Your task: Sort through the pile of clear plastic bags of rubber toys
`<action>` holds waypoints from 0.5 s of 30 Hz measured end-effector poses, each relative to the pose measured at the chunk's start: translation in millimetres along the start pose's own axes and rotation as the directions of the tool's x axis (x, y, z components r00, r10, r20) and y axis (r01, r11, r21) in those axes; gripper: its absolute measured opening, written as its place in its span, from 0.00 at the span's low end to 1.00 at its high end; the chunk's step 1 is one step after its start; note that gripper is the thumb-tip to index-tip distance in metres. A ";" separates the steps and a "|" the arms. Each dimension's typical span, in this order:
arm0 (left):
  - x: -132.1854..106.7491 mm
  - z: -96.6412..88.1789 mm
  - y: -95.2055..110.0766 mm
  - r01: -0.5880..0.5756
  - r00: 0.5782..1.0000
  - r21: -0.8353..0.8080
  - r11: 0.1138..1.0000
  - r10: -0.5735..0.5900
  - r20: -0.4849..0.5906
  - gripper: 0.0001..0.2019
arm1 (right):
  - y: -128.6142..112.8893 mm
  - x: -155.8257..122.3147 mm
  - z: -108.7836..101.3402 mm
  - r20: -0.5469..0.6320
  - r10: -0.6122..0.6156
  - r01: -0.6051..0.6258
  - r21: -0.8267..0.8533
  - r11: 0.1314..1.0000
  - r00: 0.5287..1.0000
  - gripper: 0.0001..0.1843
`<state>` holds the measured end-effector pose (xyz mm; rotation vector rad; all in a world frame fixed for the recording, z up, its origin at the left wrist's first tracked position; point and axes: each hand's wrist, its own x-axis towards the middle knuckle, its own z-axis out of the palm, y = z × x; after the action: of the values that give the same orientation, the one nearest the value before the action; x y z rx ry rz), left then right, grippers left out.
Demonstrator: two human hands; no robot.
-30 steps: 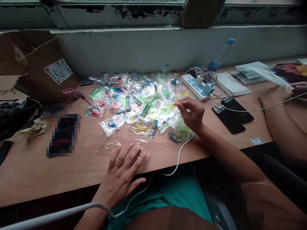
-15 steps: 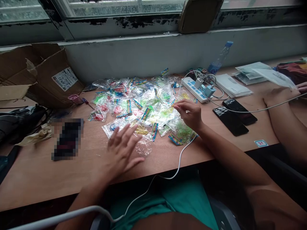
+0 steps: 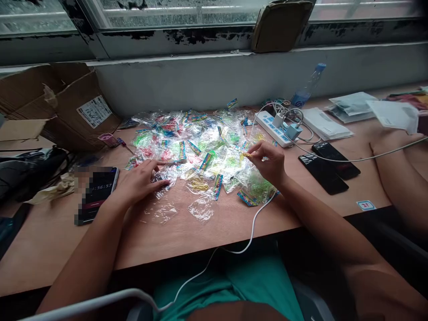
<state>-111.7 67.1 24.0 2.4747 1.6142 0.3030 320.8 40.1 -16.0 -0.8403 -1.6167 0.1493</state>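
A spread of clear plastic packets point(image 3: 214, 133) with red, green, blue and yellow pieces inside covers the middle of the table. Many carry colourful paper header strips. My left hand point(image 3: 142, 180) rests on the near left side of the pile, fingers bent over a clear packet, thumb apart from the index finger. Thumb and forefinger of my right hand point(image 3: 269, 161) pinch a small yellow piece point(image 3: 247, 154) above the right part of the pile. Yellow sticks point(image 3: 198, 183) lie in a packet between my hands, close to an empty clear bag point(image 3: 201, 208).
A phone with a running timer point(image 3: 102, 191) lies left, before an open cardboard box point(image 3: 63, 107). To the right are a power strip point(image 3: 272, 127), a water bottle point(image 3: 307, 87) and two dark phones point(image 3: 323, 174). A white cable point(image 3: 253, 227) crosses the table edge. Another person's arm point(image 3: 397, 165) is at right.
My left hand has moved left and forward, from hovering with spread fingers down onto the packets. My right hand stays nearly in place, still pinching. The other person's white packet has shifted.
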 end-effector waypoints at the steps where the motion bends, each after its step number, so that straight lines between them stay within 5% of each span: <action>1: 0.2 0.6 -0.7 0.008 1.000 -0.006 1.000 -0.008 -0.002 0.29 | 1.5 -1.3 0.5 -0.001 0.021 -0.021 0.004 1.000 1.000 0.22; 8: -1.0 1.6 -0.2 0.033 0.994 -0.315 0.948 -0.066 -0.092 0.30 | 0.9 -6.4 1.9 0.017 0.138 -0.139 0.107 0.985 0.990 0.20; 15: -8.7 -13.5 -8.3 0.047 0.995 -0.525 0.850 -0.085 -0.050 0.27 | -3.2 -7.2 -1.8 0.038 0.185 -0.187 0.081 0.979 0.982 0.28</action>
<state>-126.0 62.9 34.2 2.0048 1.3971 0.7233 321.0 33.0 -19.7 -0.9269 -1.5471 0.3620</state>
